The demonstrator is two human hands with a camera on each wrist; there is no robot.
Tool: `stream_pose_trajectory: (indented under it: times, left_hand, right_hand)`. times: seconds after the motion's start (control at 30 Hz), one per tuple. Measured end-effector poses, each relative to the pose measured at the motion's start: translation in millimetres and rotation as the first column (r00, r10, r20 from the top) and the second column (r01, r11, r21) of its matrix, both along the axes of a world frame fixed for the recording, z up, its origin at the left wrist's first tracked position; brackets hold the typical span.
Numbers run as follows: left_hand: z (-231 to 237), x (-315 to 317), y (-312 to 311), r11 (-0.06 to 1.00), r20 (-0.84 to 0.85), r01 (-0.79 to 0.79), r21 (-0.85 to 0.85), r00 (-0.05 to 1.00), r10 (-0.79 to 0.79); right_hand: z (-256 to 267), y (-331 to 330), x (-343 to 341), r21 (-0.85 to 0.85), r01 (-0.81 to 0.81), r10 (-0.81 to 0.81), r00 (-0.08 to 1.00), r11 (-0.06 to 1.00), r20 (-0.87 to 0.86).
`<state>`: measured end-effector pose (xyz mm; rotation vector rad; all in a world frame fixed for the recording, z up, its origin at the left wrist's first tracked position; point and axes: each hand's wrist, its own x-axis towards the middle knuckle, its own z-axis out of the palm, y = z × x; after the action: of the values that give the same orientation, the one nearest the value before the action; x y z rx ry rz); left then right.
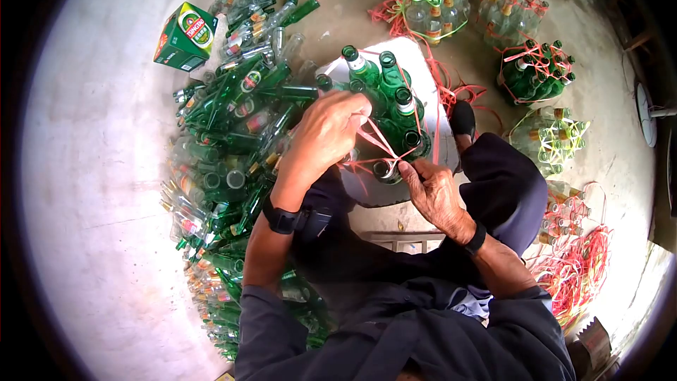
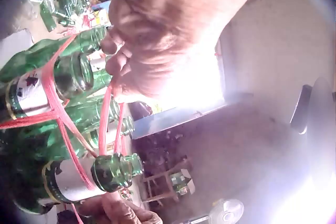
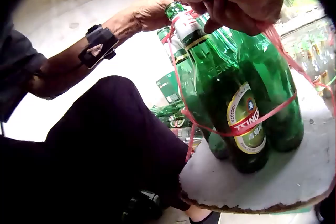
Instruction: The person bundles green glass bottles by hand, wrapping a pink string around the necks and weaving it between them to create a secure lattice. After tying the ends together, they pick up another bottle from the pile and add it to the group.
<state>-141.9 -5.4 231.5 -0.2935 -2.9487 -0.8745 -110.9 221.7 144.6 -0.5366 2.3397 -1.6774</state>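
- Centrally, green glass bottles stand upright in a cluster on a low white counter; a pink-red strap circles their bodies and passes among the necks.
- Left hand: fingers curled, the grip clamped on a length of strap above the near left necks.
- Right hand: thumb and finger together, the grip pinching the strap beside the nearest neck.
- Handling, bottles: probably rigid, smooth and brittle; singly modest in weight, heavier as a group, liable to slip or chip if knocked. Best held about the bodies, or at the necks for one alone.
- Handling, strap: apparently light, limp and thin; best pinched near the crossing and drawn evenly, lest the cluster tilt.
- Surface: pale-topped, with a worn, rough near edge.
- Room: a bare grey floor; to the left, a heap of loose bottles and a green carton; to the right, bound bundles and, nearer, a tangle of loose strap.
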Motion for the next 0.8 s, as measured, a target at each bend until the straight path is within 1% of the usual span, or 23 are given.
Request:
stream_pose_trajectory:
  times: [0.03,0.07,0.1,0.23,0.3,0.37,0.53,0.6,0.63,0.67,0.73,0.8]
  left_hand:
    - [-3,-2,2,1.0,0.004,0.0,0.001,1.0,0.0]
    - [-7,-3,4,0.998,-0.008,-0.032,0.047,0.999,0.033]
    - [-10,-5,5,0.994,-0.018,-0.064,0.093,0.998,0.066]
    - [-17,-13,4,0.996,-0.041,-0.053,0.071,0.998,0.056]
    - [-21,-17,2,1.0,-0.019,0.011,0.004,1.0,-0.011]
    - [-28,-18,-2,1.0,-0.024,0.021,-0.011,0.999,-0.021]
    - [-30,-13,-6,0.996,-0.054,0.043,-0.084,0.997,-0.048]
    - [-28,-10,-6,0.988,0.062,0.046,-0.144,0.997,-0.038]
    - [-25,-8,-6,0.988,0.058,0.046,-0.146,0.998,-0.038]
    - [-21,-4,-4,0.99,0.026,0.063,-0.124,0.998,-0.06]
    - [-14,7,2,0.991,-0.011,0.079,-0.105,0.997,-0.08]
    - [-10,25,15,1.0,-0.251,0.003,0.013,0.968,0.001]
  right_hand:
    - [-2,-1,1,-0.004,-0.001,0.001,0.999,1.0,0.042]
    - [-3,-1,2,-0.008,-0.002,0.002,0.996,1.0,0.085]
    - [-5,-2,3,-0.007,-0.002,0.002,0.996,1.0,0.088]
    - [-14,-5,5,-0.055,0.006,0.0,0.995,0.998,0.097]
    - [-15,-5,6,-0.063,0.007,-0.001,0.995,0.998,0.095]
    - [-15,-3,8,-0.058,0.005,0.004,0.988,0.998,0.157]
    - [-4,9,6,-0.031,-0.019,0.024,0.988,0.999,0.153]
    - [-1,12,7,-0.03,-0.029,0.033,0.986,0.999,0.165]
    - [-1,13,8,-0.004,-0.036,0.036,0.988,0.999,0.152]
    - [-1,13,9,0.021,-0.043,0.039,0.989,0.999,0.14]
    - [3,13,11,-0.006,-0.033,0.034,0.99,0.999,0.134]
    - [6,14,11,-0.034,-0.023,0.027,0.991,0.999,0.13]
